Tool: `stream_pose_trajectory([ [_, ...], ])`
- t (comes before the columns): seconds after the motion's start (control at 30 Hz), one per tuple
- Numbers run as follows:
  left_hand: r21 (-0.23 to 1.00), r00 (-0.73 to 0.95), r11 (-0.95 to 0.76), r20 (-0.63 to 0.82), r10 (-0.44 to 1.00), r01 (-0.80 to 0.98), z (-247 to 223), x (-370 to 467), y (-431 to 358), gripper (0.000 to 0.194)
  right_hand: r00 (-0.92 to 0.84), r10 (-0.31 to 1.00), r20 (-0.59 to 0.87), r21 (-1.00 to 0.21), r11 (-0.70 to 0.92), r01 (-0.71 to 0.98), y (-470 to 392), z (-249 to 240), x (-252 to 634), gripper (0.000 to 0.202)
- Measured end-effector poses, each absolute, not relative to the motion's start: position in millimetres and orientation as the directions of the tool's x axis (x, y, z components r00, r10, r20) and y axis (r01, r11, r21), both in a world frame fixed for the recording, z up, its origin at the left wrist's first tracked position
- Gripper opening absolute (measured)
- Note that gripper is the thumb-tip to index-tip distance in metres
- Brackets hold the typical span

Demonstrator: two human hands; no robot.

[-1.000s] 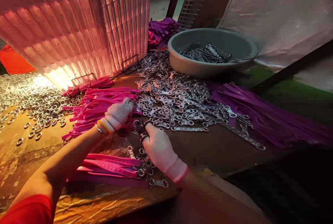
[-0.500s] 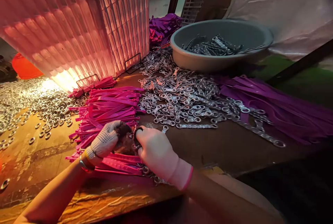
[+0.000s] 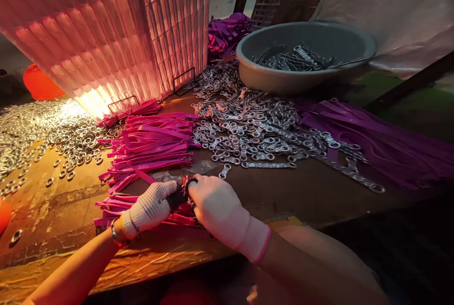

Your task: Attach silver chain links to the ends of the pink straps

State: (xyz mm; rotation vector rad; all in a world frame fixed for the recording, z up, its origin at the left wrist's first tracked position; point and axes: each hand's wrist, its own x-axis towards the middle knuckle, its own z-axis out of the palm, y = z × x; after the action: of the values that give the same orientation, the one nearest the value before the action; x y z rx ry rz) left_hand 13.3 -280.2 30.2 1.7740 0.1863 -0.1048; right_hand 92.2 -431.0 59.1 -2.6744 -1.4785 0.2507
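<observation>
My left hand, in a white dotted glove with dark fingertips, is closed with thumb and fingers pinched together. Against its fingertips is my right hand, in a pale glove with a pink cuff, its fingers curled shut. Whatever lies between the fingers is small and mostly hidden, so I cannot make it out. Below and behind the hands lie pink straps with looped ends. Just beyond my right hand is a short metal link piece with a ring at each end.
Metal link pieces are heaped right of the straps, before a grey basin holding more. Loose metal rings spread at left. Purple straps lie at right. Corrugated translucent panels stand at back left. The table's front edge is near my forearms.
Both hands have moved slightly down and drawn closer together, their fingertips now meeting. The camera view has shifted a little, so the background sits slightly further right.
</observation>
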Motion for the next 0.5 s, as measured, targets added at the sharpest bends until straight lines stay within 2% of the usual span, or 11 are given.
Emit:
stream_pose_trajectory([
  [0.1,0.951,0.956,-0.141,-0.255,0.148,0.275,23.7,8.6,-278.6,0.030,0.528,0.835,-0.156,-0.228,-0.551,0.803,-426.7,64.2,94.5,0.033],
  [0.2,0.946,0.960,-0.223,-0.190,0.205,0.235,20.5,3.4,-278.0,0.027,0.556,0.799,-0.229,-0.269,-0.601,0.752,-424.6,61.1,95.0,0.033],
  [0.27,0.940,0.972,-0.289,-0.129,0.197,0.183,16.2,0.7,-278.8,0.024,0.561,0.791,-0.245,-0.251,-0.611,0.751,-425.5,55.3,93.7,0.031],
  [0.33,0.936,0.982,-0.323,-0.095,0.161,0.143,9.5,-0.7,-280.7,0.022,0.503,0.835,-0.224,-0.225,-0.546,0.807,-427.7,48.8,91.7,0.028],
  [0.43,0.919,0.990,-0.375,-0.082,0.118,0.121,1.4,-0.6,-284.0,0.022,0.391,0.891,-0.228,-0.184,-0.434,0.882,-430.4,41.7,89.3,0.026],
  [0.5,0.900,0.992,-0.419,-0.089,0.090,0.119,3.0,-0.6,-283.0,0.023,0.365,0.892,-0.266,-0.168,-0.416,0.894,-430.2,39.4,88.0,0.026],
])
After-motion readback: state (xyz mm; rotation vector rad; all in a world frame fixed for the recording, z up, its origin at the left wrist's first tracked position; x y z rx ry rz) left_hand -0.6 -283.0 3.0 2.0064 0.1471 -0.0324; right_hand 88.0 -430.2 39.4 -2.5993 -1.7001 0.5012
